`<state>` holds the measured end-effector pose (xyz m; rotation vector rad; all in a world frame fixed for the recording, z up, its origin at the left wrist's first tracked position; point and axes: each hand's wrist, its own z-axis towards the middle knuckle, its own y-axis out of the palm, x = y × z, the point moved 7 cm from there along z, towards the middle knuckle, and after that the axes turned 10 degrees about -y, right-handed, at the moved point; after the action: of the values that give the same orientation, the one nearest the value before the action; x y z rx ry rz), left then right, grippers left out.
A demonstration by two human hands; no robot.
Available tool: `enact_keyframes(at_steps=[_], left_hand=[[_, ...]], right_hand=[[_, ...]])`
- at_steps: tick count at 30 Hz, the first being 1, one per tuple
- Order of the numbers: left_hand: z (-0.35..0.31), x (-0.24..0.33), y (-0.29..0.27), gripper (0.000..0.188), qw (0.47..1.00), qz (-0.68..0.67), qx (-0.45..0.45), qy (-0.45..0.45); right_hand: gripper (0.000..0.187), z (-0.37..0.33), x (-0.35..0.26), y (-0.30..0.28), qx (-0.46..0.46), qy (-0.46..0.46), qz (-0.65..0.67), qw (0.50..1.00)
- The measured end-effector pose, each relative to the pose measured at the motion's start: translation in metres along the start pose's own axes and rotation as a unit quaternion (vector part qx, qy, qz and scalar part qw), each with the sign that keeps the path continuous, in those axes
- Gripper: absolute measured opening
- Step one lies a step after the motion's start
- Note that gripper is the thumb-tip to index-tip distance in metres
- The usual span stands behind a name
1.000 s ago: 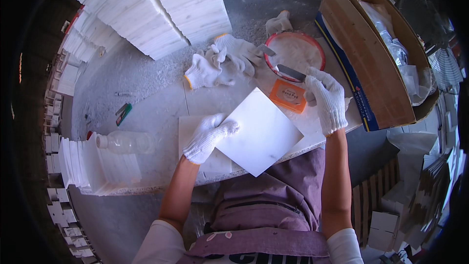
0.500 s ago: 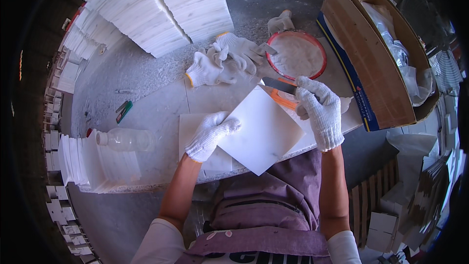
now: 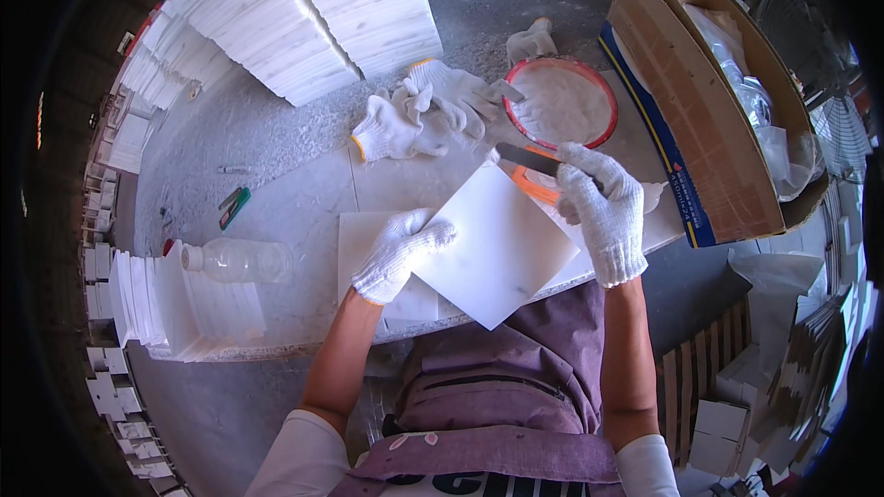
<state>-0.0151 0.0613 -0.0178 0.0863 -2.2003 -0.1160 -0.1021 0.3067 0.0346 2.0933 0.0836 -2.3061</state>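
My left hand (image 3: 398, 253), in a white knitted glove, grips the left corner of a square white marble-look tile (image 3: 497, 244). The tile is tilted, one corner pointing away from me and one toward my apron. My right hand (image 3: 604, 212), gloved alike, is closed around a narrow, flat dark metal scraper (image 3: 529, 159). A pale dab sits on the scraper's tip, just above the tile's far corner. Another white tile (image 3: 364, 230) lies on the table partly beneath my left hand. Behind the scraper is an orange object (image 3: 537, 189), partly hidden.
A red-rimmed bowl of white paste (image 3: 564, 103) stands beyond my right hand, a small blade on its rim. Spare gloves (image 3: 419, 115) lie left of it. A cardboard box (image 3: 695, 101) holds plastic bags. Leftward are a clear bottle (image 3: 244, 261), green cutter (image 3: 235, 208) and stacked tiles (image 3: 304, 18).
The scraper has turned in my right hand, showing a thinner, darker side, and its tip has risen slightly. The tile and my left hand have barely shifted.
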Motion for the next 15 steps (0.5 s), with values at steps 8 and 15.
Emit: enact_keyframes(at_steps=[8,15], left_hand=[[-0.002,-0.002,0.001,0.028,1.000,-0.025,-0.003,-0.006],[-0.011,-0.014,-0.008,0.028,1.000,-0.010,0.010,-0.022]], right_hand=[[0.026,0.012,0.006,-0.012,0.067,-0.026,-0.054,0.996],[0.020,0.038,0.009,-0.015,0.121,-0.221,-0.257,0.933]])
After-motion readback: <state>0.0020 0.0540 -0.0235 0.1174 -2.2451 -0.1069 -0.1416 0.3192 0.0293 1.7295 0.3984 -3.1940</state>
